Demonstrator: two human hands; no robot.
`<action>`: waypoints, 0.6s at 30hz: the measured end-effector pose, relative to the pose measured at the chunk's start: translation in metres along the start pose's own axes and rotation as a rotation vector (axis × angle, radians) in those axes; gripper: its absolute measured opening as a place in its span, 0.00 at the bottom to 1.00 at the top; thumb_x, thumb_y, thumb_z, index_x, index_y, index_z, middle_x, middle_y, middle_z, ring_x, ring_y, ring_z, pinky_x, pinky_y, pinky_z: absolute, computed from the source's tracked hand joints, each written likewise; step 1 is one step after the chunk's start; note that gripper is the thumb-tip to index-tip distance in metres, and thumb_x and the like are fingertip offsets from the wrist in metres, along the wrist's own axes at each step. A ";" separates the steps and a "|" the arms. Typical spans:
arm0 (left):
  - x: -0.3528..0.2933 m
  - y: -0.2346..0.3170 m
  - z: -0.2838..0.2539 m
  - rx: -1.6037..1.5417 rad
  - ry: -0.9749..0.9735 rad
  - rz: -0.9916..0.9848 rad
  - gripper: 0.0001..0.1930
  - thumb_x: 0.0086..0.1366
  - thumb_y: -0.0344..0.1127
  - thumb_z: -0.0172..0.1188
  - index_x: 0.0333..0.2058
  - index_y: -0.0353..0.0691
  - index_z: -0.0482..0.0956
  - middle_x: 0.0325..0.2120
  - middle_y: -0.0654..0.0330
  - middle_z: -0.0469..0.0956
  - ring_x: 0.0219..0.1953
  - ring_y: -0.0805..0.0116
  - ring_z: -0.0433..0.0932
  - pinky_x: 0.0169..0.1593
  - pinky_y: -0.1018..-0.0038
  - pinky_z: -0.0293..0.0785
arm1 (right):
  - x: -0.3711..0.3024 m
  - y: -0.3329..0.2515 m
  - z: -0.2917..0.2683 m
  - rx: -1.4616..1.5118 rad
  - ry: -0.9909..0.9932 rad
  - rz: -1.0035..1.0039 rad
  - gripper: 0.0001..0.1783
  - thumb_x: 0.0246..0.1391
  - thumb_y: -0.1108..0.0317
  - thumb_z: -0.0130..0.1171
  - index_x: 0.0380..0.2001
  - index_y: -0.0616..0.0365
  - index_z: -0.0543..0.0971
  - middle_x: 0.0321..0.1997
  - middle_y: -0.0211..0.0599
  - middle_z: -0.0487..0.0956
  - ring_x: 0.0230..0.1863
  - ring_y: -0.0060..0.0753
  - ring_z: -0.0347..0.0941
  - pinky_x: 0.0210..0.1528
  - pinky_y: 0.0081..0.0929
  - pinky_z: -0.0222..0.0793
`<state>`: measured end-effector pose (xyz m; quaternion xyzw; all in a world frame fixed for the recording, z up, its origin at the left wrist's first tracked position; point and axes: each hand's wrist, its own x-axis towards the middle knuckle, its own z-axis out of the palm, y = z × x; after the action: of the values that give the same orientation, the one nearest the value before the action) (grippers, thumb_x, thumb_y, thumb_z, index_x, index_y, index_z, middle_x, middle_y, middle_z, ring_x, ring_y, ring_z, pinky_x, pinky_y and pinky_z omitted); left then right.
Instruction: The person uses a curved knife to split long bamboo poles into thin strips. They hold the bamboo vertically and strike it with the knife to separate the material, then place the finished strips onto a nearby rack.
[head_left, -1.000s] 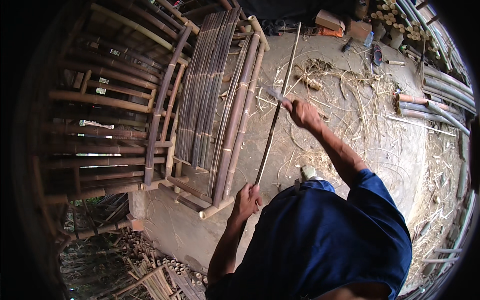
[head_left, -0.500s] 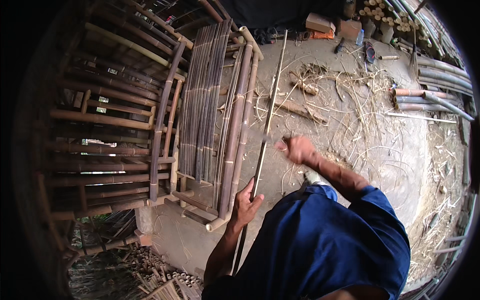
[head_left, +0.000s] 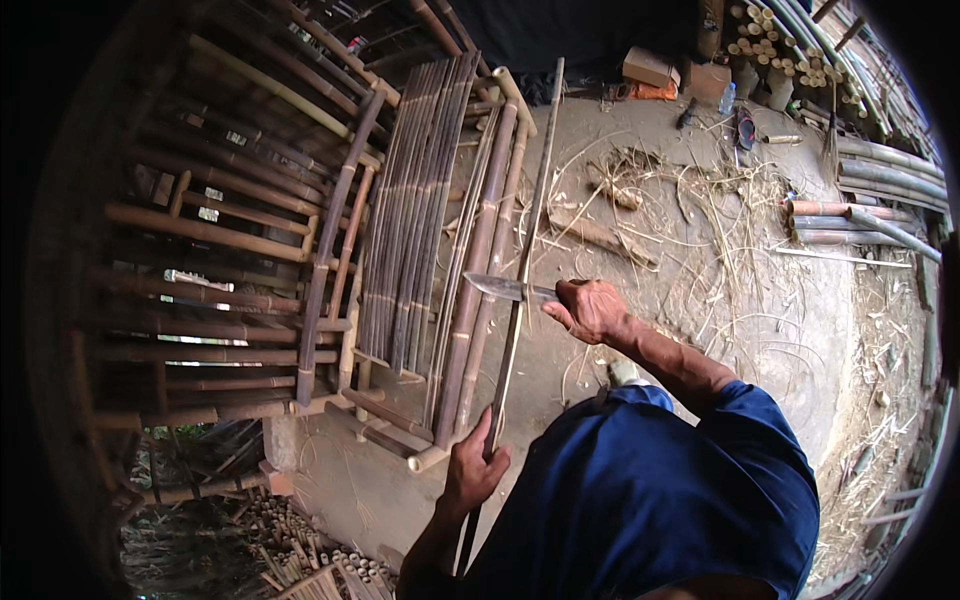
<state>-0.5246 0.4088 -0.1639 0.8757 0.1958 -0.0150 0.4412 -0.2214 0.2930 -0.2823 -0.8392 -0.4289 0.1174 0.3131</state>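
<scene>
A long, narrow bamboo strip [head_left: 541, 185] runs from beside my body toward the far side of the floor. My left hand [head_left: 474, 474] grips its nearer part, with the thumb on one side and the fingers on the other. Farther along, my right hand [head_left: 592, 310] is wrapped around the handle of a knife. The pointed knife blade [head_left: 494, 287] lies across the strip and points left, seemingly touching it; the exact contact is too small to tell.
On the left stands a bamboo bench frame [head_left: 485, 220] carrying a panel of dark bamboo slats [head_left: 420, 200]. Shavings [head_left: 735, 205] and a split bamboo piece [head_left: 605, 240] litter the floor. Bamboo poles [head_left: 890, 172] lie at right; a cardboard box [head_left: 650, 68] and a bottle [head_left: 727, 98] stand far back.
My left hand has drawn back toward me along with the strip's near part. The knife, blurred before, now shows sharply across the strip. The whole view has shifted slightly.
</scene>
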 end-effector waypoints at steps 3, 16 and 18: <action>-0.026 -0.010 0.001 -0.110 -0.020 -0.042 0.36 0.60 0.33 0.62 0.63 0.25 0.58 0.15 0.64 0.63 0.19 0.78 0.63 0.26 0.78 0.64 | 0.029 0.032 -0.010 0.127 0.065 0.207 0.39 0.62 0.30 0.35 0.28 0.57 0.78 0.24 0.52 0.80 0.27 0.53 0.79 0.31 0.46 0.75; -0.074 -0.080 -0.041 0.116 -0.439 -0.147 0.36 0.61 0.46 0.66 0.65 0.42 0.63 0.38 0.51 0.79 0.44 0.66 0.77 0.49 0.70 0.72 | 0.061 0.082 -0.044 1.435 0.286 0.413 0.23 0.58 0.45 0.58 0.30 0.57 0.76 0.18 0.30 0.70 0.16 0.25 0.66 0.18 0.26 0.64; -0.044 -0.097 -0.034 0.110 -0.277 0.017 0.34 0.65 0.44 0.62 0.65 0.38 0.61 0.55 0.44 0.72 0.60 0.58 0.70 0.62 0.66 0.64 | 0.050 0.044 -0.029 1.404 0.301 0.464 0.16 0.62 0.57 0.52 0.26 0.57 0.76 0.18 0.31 0.72 0.15 0.27 0.68 0.16 0.29 0.65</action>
<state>-0.6049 0.4728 -0.2087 0.8898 0.1243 -0.1426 0.4153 -0.1490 0.3010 -0.2836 -0.5181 -0.0182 0.3101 0.7969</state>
